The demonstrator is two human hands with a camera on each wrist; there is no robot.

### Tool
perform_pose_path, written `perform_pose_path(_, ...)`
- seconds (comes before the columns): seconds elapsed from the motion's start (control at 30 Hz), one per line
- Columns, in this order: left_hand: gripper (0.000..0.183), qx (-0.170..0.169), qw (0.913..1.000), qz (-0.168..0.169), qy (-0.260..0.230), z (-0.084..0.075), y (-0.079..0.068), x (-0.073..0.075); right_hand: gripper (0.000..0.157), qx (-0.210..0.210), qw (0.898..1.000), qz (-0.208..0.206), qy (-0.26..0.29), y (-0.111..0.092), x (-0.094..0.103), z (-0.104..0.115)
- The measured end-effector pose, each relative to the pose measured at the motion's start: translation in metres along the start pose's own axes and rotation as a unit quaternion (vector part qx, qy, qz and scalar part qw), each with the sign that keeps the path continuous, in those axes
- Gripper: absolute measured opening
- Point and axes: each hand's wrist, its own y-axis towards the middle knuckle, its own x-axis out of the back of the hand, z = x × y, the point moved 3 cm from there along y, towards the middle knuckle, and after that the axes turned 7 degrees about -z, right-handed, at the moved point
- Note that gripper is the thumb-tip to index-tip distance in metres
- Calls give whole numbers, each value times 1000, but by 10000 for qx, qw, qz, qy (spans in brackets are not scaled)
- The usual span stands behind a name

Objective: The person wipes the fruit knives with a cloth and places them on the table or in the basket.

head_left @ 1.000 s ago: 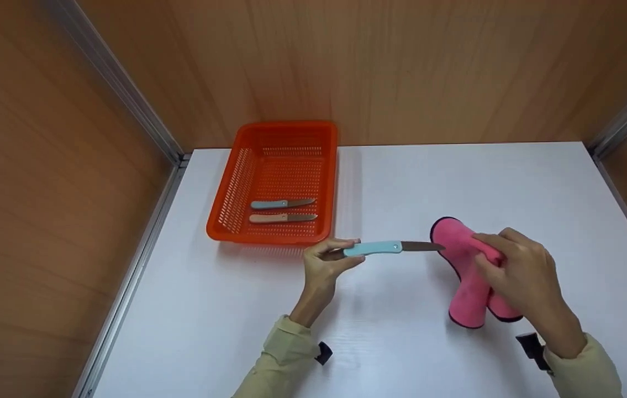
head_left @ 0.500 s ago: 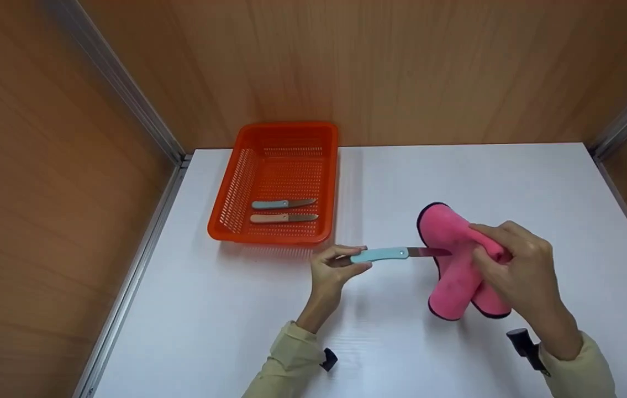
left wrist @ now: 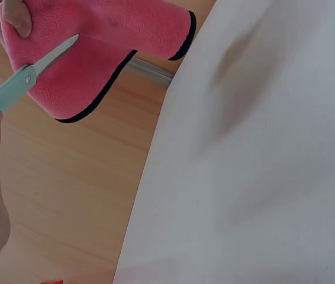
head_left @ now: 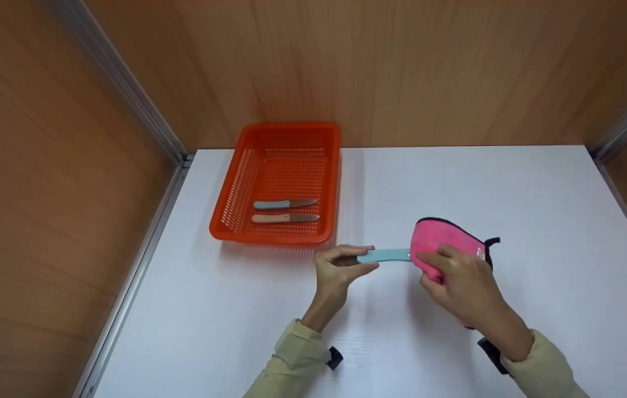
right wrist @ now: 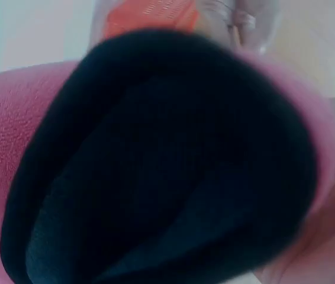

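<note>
My left hand point(head_left: 332, 279) pinches the butt of a light blue handle on a small paring knife point(head_left: 385, 255), held level over the table and pointing right. A pink cloth with black edging point(head_left: 446, 235) is gripped in my right hand point(head_left: 468, 284) and covers the blade from above in the head view. From the left wrist, the blade shows in front of the cloth point(left wrist: 84, 77), with right-hand fingers at the cloth's upper left. A loose fold of cloth point(right wrist: 13, 112) fills most of the right wrist view and hides the knife there.
An orange perforated basket point(head_left: 291, 177) stands at the back left of the white table point(head_left: 512, 188). Inside lie a blue-handled knife point(head_left: 272, 205) and a beige-handled knife point(head_left: 270, 219), side by side. Wood-patterned panels point(head_left: 429, 72) rise behind and at both sides.
My right hand has moved left, bringing the cloth over the blade, which showed bare a second ago. The cloth's hanging folds have swung round. My left hand has shifted slightly right with the knife.
</note>
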Motion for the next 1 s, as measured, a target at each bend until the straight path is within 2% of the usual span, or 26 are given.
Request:
perform_pose_path(0.27,27,-25,10000,61,-15,-1,1,3,20,-239,9990,261,-287,-5,0,-8)
perform_pose_path(0.5,27,23,9999,-118,82,0,1,11,15,-630,9959,382,-521,-12,9,-27)
perform_pose_path(0.8,26,-39,9995,-170,253,0,1,21,20,-794,9960,-87,-395,-15,25,-41)
perform_pose_path(1.0,22,-46,10000,80,14,0,-2,22,22,-892,9949,-238,-398,-18,33,-42)
